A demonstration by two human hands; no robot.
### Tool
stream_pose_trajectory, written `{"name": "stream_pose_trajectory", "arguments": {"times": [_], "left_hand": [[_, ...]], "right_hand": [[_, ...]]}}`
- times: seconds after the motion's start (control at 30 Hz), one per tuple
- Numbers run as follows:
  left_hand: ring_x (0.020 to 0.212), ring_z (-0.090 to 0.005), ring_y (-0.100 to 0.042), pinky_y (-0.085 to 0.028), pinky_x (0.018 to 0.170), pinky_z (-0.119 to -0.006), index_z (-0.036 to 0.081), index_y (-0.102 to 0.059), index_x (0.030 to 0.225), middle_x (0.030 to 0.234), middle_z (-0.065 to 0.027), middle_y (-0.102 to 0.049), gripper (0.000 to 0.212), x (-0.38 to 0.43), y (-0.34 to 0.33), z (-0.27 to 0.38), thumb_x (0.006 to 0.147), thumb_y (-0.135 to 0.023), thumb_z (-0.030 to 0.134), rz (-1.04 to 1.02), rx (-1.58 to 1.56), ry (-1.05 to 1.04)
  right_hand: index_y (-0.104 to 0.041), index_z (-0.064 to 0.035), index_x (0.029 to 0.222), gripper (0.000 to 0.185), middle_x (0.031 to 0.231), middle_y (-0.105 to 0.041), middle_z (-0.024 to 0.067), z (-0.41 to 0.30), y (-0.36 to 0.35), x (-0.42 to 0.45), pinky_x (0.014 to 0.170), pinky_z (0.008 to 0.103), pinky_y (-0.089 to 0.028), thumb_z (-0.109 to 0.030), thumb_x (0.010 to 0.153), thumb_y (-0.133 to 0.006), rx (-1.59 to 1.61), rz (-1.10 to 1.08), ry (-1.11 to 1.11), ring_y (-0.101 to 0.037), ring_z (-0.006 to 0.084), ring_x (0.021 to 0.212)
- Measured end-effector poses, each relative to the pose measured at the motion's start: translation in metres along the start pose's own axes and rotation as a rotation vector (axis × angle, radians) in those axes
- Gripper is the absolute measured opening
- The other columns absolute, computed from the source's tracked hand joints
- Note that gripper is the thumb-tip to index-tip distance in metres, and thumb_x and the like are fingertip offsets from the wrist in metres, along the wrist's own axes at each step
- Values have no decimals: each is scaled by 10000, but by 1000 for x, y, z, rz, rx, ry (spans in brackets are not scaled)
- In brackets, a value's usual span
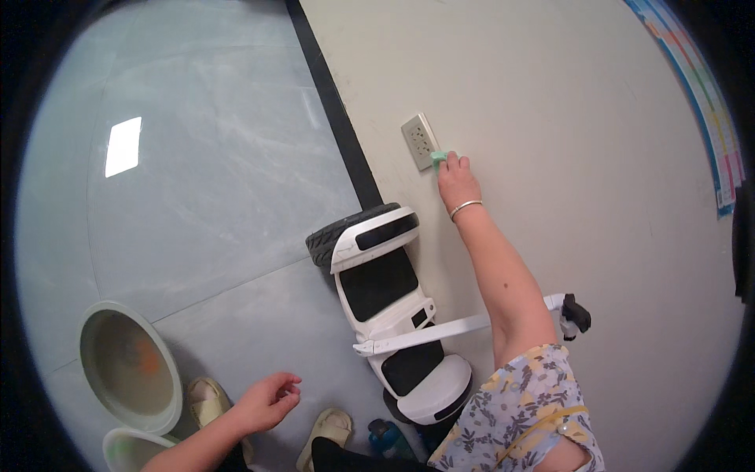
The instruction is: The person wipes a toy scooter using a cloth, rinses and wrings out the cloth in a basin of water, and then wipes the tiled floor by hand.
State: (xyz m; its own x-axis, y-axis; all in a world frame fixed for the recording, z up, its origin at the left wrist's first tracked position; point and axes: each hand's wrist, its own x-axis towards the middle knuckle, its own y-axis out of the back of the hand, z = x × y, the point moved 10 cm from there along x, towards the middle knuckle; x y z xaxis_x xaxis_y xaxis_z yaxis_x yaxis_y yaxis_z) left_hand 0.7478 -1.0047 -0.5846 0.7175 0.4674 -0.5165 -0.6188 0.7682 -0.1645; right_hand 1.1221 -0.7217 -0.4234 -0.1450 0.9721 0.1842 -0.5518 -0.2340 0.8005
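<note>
Against the wall (566, 147), my right hand (459, 183) presses a light green cloth (439, 157). The cloth touches the lower right edge of a wall socket plate (420, 140); most of it is hidden under my fingers. A metal bracelet (466, 207) circles my right wrist. My left hand (269, 402) hangs over the floor with its fingers slightly curled and nothing in it. Below my right arm stands a white self-balancing scooter (380, 336) with black foot pads, close to the wall.
The scooter's steering bar (430, 335) passes under my right arm. A bucket of murky water (171, 377) with something orange inside stands at left, beside a second bucket (112, 451). A blue bottle (392, 441) is near my slippers (330, 428). A coloured poster (699, 88) hangs at right.
</note>
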Motion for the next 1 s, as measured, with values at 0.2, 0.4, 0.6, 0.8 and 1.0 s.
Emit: {"name": "stream_pose_trajectory", "arguments": {"times": [0.2, 0.4, 0.6, 0.8, 1.0], "left_hand": [[829, -122, -576, -483, 738, -265, -9, -487, 1199, 982, -68, -603, 357, -30, 32, 6, 883, -568, 137, 64, -148, 195], [839, -122, -573, -485, 736, -265, -13, -490, 1200, 993, -61, -600, 355, -27, 40, 8, 886, -568, 133, 25, -112, 245], [816, -153, -601, -498, 731, -284, -6, -512, 1190, 978, -84, -623, 364, -24, 37, -6, 868, -587, 146, 10, -24, 274], [852, -250, -642, -509, 753, -352, 15, -533, 1167, 973, -137, -649, 368, -13, 30, 44, 848, -589, 191, -93, 259, 120], [877, -279, -641, -509, 763, -366, 19, -545, 1152, 982, -144, -648, 353, -27, 45, 70, 845, -579, 189, -45, 347, 149]], "right_hand": [[-597, 18, 918, 149, 1211, -470, 130, 5, -30, 45, 701, 357, -572, -64, 835, -506, 46, -21, -139, -502, 291, 1007], [-577, 23, 1008, 204, 1221, -456, 166, 21, -36, 82, 822, 397, -534, -69, 834, -523, 149, 148, -212, -495, 308, 1058], [-601, -8, 1047, 248, 1175, -524, 154, 7, -51, 115, 824, 400, -517, -148, 854, -531, 50, -10, -85, -510, 313, 1089], [-656, -46, 938, 194, 1039, -598, 136, 29, -60, 80, 803, 390, -523, -126, 868, -494, 42, -257, -177, -577, 283, 983], [-613, -55, 895, 117, 978, -578, 135, 44, -49, 15, 774, 386, -525, -93, 837, -520, 124, -308, -146, -572, 287, 948]]}}
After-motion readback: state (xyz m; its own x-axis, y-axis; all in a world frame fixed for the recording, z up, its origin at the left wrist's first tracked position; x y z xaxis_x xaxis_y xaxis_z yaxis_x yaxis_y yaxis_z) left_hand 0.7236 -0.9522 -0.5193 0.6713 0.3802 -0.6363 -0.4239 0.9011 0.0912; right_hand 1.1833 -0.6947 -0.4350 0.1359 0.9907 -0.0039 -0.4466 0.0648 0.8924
